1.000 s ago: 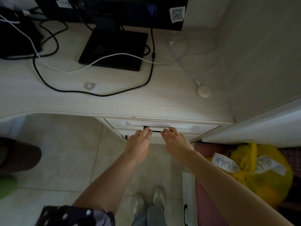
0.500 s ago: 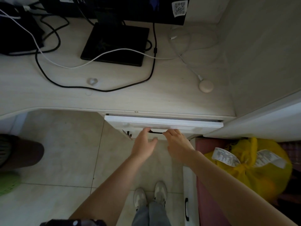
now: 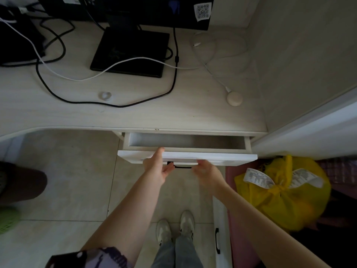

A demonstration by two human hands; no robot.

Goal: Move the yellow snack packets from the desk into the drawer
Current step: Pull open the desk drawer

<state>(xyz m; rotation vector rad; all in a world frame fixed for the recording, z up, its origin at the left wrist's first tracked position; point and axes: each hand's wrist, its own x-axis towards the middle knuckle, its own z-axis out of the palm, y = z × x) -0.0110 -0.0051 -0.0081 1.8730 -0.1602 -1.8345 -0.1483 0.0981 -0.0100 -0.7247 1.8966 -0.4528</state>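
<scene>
— Where's the drawer (image 3: 185, 156) at?

— Pulled partway out from under the desk (image 3: 173, 117). Its white front panel faces the person, and the slice of the inside I can see is pale and bare. There's a dark handle (image 3: 181, 166) on the front, low down, between the two hands.

— And the hands?

— The left hand (image 3: 156, 167) is at the front panel, thumb up against the top edge, fingers curled underneath by the handle's left end. It looks like it grips the panel there. The right hand (image 3: 207, 171) is at the handle's right end, fingers tucked under the front. It's blurred, so I cannot tell whether it truly holds the handle or only touches it.

— The yellow snack packets?

— I see none on the desk from here. On it are a black monitor base (image 3: 129, 53), a black cable (image 3: 108, 101) looping across, a white cable (image 3: 135, 59) over it, and a small round white puck (image 3: 234, 99) near the right wall.

— Anything yellow at all?

— A knotted yellow plastic bag (image 3: 284, 198) on the floor to the right of the drawer, with paper receipts (image 3: 257, 177) on it. The person's pale shoes (image 3: 174, 229) stand on the tiles below.
</scene>
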